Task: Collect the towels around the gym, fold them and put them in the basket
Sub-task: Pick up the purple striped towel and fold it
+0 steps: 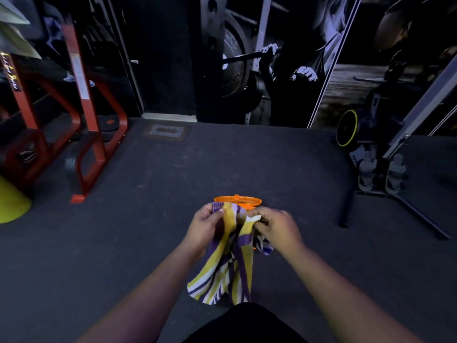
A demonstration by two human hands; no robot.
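Observation:
A towel [227, 268] striped yellow, purple and white hangs bunched between my hands in the middle of the head view. My left hand [206, 225] grips its upper left edge. My right hand [277, 227] pinches the upper right edge between thumb and fingers. The towel's lower end dangles loose above the dark floor. Just behind the towel stands an orange basket [238, 201] on the floor; only its rim and a bit of its wall show, the remainder is hidden by the towel and my hands.
A red steel frame [86, 120] stands at the left with a yellow cone [12, 206] near it. A rowing machine [385, 157] with black legs occupies the right. Weight plates and a wall poster lie ahead. Dark rubber floor [173, 194] spreads around the basket.

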